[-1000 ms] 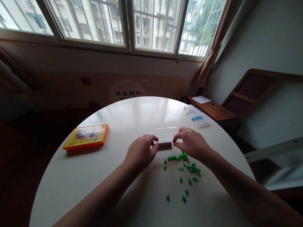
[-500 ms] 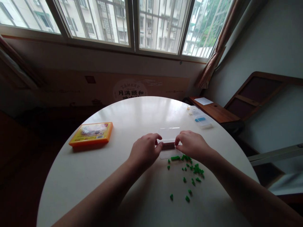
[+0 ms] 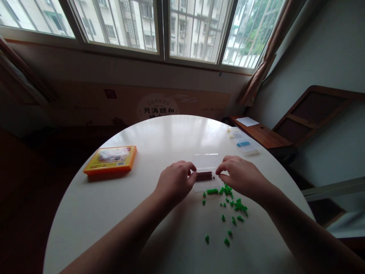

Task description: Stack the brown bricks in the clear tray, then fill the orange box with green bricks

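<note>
A dark brown block of small ridged pieces in rows (image 3: 204, 176) lies in an opened clear plastic case (image 3: 203, 187). My left hand (image 3: 175, 180) is closed at the block's left end, with thumb and fingertips against it; the exact grip is partly hidden. One tiny brown piece (image 3: 213, 177) sits loose just off the block's right end. To the right of that piece, my right hand (image 3: 242, 173) hovers with thumb and index finger apart and nothing visible between them. Several small green toy bricks (image 3: 240, 205) are scattered nearer to me, beside a short green strip (image 3: 212, 191).
An orange-edged box with a yellow cover (image 3: 111, 161) rests at the left of the round white table (image 3: 119, 213). Toward the far right edge is a clear case (image 3: 247, 146) with a blue piece (image 3: 243, 144) in it. A wooden chair (image 3: 265, 135) stands beyond.
My right hand has moved off the block's right end to the right, its fingers parting. The tiny loose brown piece now shows there. My left hand stays at the left end.
</note>
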A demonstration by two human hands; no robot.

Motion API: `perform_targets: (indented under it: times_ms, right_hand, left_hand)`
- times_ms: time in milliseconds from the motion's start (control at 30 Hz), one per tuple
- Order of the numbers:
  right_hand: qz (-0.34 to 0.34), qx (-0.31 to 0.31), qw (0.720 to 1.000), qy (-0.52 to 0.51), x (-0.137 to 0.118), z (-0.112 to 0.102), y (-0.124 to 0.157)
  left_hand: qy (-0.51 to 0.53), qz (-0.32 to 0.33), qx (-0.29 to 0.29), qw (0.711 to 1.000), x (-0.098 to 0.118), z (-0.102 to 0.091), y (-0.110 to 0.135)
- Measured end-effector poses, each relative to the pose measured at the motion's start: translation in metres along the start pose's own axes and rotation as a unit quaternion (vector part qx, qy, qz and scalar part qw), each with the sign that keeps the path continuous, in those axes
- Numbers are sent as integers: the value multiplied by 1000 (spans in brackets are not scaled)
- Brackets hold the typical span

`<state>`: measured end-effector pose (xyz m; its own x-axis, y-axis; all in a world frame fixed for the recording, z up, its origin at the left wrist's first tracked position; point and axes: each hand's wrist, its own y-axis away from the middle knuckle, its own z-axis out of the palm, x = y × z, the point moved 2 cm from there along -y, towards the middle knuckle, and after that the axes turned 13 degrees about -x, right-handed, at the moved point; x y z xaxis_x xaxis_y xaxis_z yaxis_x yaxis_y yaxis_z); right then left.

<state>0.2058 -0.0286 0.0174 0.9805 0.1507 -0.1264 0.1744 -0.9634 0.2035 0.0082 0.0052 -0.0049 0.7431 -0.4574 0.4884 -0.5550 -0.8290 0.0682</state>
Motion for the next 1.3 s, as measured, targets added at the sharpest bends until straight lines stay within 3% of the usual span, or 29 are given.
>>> perform_targets:
  times_ms: [300, 700, 1300]
  right_hand:
    - [-13, -23, 1000, -9, -1, 14, -1]
    - [16, 0, 1000, 18, -2, 13, -1]
    - [27, -11, 999, 34, -1, 18, -9]
  left_hand:
    - [-13, -1, -9, 1000, -2, 4, 0]
    - [-19, -11, -19, 1000, -3, 6, 0]
    - [-43, -19, -24, 999, -2, 6, -1]
